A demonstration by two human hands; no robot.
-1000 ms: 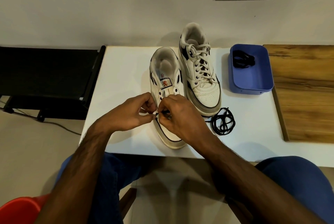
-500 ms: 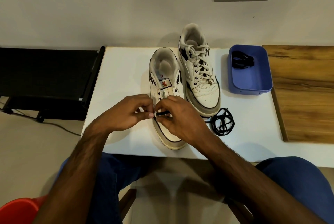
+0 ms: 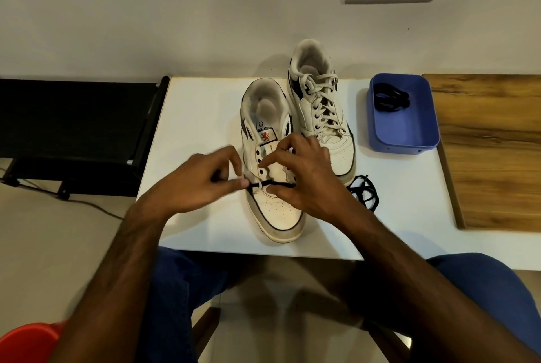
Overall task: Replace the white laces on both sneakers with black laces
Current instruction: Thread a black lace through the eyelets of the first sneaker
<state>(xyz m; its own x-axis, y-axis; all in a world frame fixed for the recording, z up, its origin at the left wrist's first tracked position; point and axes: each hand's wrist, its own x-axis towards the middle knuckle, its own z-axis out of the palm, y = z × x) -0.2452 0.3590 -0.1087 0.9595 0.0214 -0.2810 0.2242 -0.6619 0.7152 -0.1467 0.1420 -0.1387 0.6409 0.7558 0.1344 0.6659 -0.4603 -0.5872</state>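
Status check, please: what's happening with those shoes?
Left hand and right hand pinch black lace across near white sneaker. Far white sneaker still white-laced. Nothing obstructing.

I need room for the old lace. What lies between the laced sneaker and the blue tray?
In the head view, only bare white table separates the laced sneaker from the blue tray.

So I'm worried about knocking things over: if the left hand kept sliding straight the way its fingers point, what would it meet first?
Likely the near sneaker: the left hand points right, pinching the black lace beside the sneaker's side. Past that is the right hand. Depth is uncertain from this view.
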